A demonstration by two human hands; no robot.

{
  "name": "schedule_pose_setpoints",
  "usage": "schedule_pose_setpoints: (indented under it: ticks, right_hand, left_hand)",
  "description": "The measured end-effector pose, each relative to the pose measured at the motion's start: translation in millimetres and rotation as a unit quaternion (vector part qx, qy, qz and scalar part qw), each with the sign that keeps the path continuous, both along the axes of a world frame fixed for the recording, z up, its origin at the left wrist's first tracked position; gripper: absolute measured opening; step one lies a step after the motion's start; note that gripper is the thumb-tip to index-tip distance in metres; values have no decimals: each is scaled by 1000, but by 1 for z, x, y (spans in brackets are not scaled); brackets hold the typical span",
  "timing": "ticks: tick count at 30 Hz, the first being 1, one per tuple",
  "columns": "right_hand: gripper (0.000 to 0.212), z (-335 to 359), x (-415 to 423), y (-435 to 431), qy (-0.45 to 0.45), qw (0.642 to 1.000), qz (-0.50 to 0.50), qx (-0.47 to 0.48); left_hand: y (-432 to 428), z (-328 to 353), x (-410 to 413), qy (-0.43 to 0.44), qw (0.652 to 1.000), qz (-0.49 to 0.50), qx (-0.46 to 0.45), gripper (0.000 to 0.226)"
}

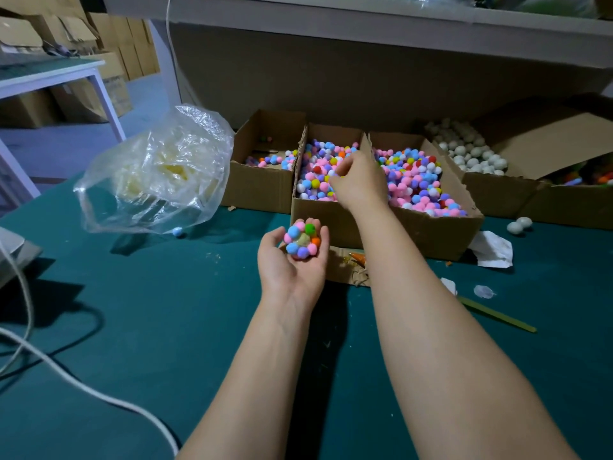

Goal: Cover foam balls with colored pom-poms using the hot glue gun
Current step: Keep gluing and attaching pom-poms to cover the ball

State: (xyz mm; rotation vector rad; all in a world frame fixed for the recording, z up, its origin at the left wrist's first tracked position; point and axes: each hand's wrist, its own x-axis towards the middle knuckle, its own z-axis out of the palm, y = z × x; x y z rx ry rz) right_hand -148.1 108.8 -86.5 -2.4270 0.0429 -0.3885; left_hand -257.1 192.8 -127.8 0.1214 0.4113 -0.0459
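My left hand (292, 260) holds a foam ball (302, 241) above the green table, palm up, fingers curled round it. Blue, pink, green, orange and purple pom-poms cover most of the ball, and a bare yellowish patch shows in its middle. My right hand (360, 180) reaches into the middle cardboard box (326, 224) of colored pom-poms (315, 177), fingertips bent down among them; whether it pinches one is hidden. An orange glue gun tip (358, 257) lies on a cardboard scrap behind my right forearm.
Further pom-pom boxes stand to the left (258, 184) and right (441, 227). A box of white foam balls (471, 154) sits at the back right, two loose balls (519, 224) before it. A clear plastic bag (156, 174), a white cable (66, 376), a glue stick (497, 315) and crumpled paper (492, 249) lie about.
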Motion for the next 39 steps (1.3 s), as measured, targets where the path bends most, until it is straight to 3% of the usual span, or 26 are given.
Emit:
schedule_pose_setpoints:
  ticks: [4,10,17,27,39]
  right_hand:
    - [11,8,-30,-10,-103,991,33,83]
    - [7,-10,-86,-28,-32,978,147,148]
    - [16,-32,-106,-27,-38,971,134,193]
    - [12,-38,-114,-21,-70,981,134,118]
    - [4,-42,-115,-16,-100,982,128,94]
  left_hand:
    - [-1,0,1,-1,1000,2,10,25]
    - [-5,-2,1,-18,1000,-3,24,26]
    - [-10,-4,2,-28,999,-5,34,28]
    - [-11,-7,5,-30,999,-2,41,27]
    - [-14,-5,6,-48,996,10,72,29]
